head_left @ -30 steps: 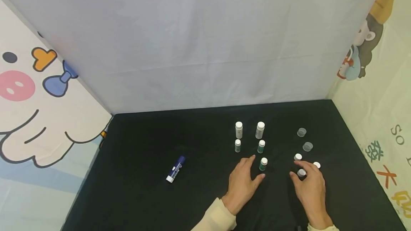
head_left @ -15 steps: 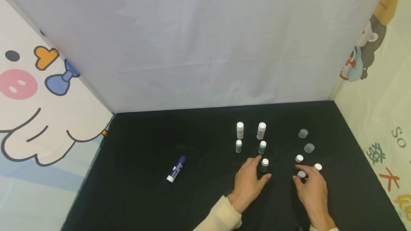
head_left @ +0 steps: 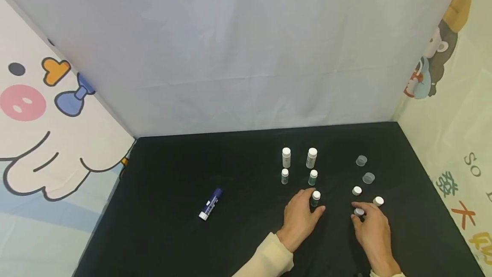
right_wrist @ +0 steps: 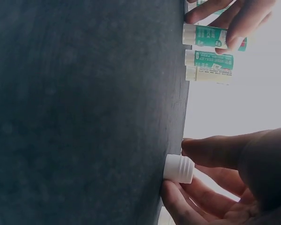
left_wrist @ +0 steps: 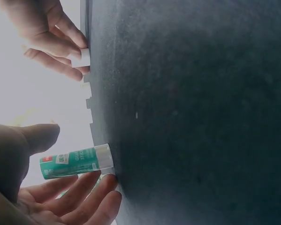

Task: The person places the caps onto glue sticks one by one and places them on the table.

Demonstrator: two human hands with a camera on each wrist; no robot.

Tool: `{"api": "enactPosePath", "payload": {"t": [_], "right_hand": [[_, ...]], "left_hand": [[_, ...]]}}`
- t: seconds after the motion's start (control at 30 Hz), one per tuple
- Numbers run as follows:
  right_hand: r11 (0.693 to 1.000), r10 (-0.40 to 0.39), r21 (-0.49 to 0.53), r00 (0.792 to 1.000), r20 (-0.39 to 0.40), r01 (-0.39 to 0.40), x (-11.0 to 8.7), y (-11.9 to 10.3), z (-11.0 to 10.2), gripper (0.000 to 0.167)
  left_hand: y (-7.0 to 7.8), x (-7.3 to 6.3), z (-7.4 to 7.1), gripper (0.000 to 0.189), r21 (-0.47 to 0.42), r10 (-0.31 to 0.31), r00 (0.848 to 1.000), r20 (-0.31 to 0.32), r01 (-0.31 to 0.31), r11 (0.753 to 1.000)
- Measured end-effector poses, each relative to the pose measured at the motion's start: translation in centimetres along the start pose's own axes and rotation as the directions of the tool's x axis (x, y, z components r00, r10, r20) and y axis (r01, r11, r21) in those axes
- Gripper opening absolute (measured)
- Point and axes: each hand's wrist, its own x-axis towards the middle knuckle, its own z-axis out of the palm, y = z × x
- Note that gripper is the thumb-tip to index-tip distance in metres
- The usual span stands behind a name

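Observation:
In the head view my left hand (head_left: pixel 301 219) is spread around an upright green glue stick (head_left: pixel 315 198). The left wrist view shows that glue stick (left_wrist: pixel 77 161) white end down on the table, fingers close along one side and the thumb apart from it. Farther right, my right hand (head_left: pixel 372 228) has a small white cap (head_left: pixel 359 212) between thumb and fingertips. Seen from the right wrist, the ribbed cap (right_wrist: pixel 178 168) is at the table surface, a fingertip against its lower side and the thumb at its upper edge.
Behind the left hand stand two green sticks (head_left: pixel 313 178) and two taller white ones (head_left: pixel 311 158). Two more white caps (head_left: pixel 356 190) and two clear cups (head_left: pixel 368 178) lie at the right. A blue glue stick (head_left: pixel 210 204) lies on the black table (head_left: pixel 165 225).
My left hand has moved right, closing in around the green glue stick. My right hand and the white cap have shifted slightly toward the body.

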Motion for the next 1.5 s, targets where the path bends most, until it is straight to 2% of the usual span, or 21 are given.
{"api": "enactPosePath", "payload": {"t": [0.37, 0.73, 1.1, 1.5], "right_hand": [[1.0, -0.019, -0.011, 1.0, -0.008, 0.019, -0.1, 0.1, 0.2, 0.026], [1.0, -0.004, -0.015, 1.0, -0.022, 0.004, -0.2, -0.1, 0.0, 0.022], [0.999, 0.045, 0.003, 0.999, -0.022, -0.045, -0.4, -0.4, -0.1, 0.02], [0.998, 0.042, 0.038, 0.998, -0.043, -0.04, -0.4, -1.4, 0.1, 0.019]], "left_hand": [[-0.1, -0.1, 0.2, 0.016, 0.042, 0.07, 0.994, -0.085, -0.067, 0.997], [-0.3, -0.2, 0.0, 0.016, 0.012, 0.059, 0.995, -0.078, -0.058, 0.998], [-0.7, -0.5, -0.8, 0.016, 0.007, 0.081, 0.992, -0.102, -0.08, 0.997], [-1.2, -1.0, -1.4, 0.014, -0.045, 0.109, 0.987, -0.115, -0.115, 0.992]]}}
